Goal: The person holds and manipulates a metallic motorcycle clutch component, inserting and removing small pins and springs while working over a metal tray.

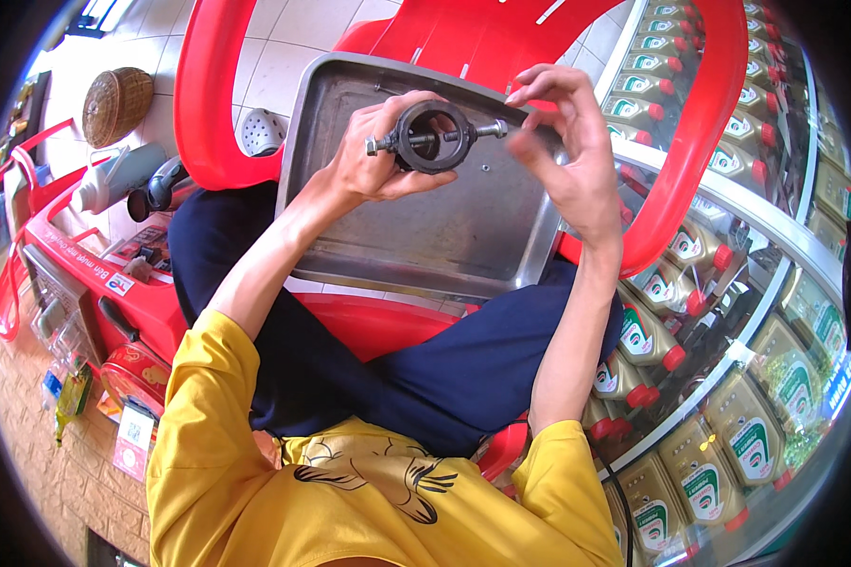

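My left hand [361, 151] is wrapped round a dark metal ring-shaped part [405, 142], held above a grey metal tray [388, 250]. A bolt [490, 129] runs crosswise through the ring, sticking out on both sides. To the right of the bolt's end, my right hand [579, 175] is raised over the tray's right edge. Its fingers are curved and apart, slightly blurred at the thumb, with nothing visible between them. A small nut [485, 168] lies on the tray.
The tray rests on a red plastic chair [216, 104] in front of my crossed legs. At right, a glass case [775, 227] holds many gold bottles with red caps. A red table [95, 255] with assorted goods stands left; beyond it are a wicker basket [118, 106] and a white clog [259, 132].
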A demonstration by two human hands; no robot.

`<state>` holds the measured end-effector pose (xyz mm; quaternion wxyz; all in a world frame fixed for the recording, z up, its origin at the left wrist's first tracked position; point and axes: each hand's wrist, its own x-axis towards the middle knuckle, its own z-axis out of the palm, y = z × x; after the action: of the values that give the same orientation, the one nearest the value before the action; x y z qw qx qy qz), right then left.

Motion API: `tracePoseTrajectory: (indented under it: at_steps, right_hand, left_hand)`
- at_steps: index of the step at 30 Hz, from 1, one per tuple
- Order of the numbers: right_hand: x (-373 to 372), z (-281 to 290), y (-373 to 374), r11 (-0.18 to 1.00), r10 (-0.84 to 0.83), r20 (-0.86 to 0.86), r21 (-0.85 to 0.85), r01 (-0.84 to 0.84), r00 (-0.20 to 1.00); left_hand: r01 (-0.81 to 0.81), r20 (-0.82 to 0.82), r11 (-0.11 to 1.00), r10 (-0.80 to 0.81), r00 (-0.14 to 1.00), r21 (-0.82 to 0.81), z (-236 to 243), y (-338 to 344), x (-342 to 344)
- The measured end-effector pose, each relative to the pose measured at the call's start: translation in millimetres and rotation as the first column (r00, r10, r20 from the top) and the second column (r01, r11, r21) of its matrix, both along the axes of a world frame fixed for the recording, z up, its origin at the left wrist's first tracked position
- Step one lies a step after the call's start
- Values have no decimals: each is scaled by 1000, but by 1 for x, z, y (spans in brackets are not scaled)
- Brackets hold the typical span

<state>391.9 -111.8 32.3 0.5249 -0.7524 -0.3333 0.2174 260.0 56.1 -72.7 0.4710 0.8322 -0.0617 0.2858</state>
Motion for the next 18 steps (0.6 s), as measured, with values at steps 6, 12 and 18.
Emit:
tracePoseTrajectory:
  at_steps: [6,12,18]
  right_hand:
    - [6,-5,-5,986,136,49,-107,-130,990]
    - [7,-5,-5,995,82,-125,-53,-89,989]
    - [2,5,-3,993,103,51,-63,-100,993]
  left_hand:
    - [11,0,1000,-11,1000,-15,-5,-1,0]
    - [9,10,1000,-9,1000,-24,-4,-1,1]
    - [6,-22,1000,-6,1000,-24,-4,1,-2]
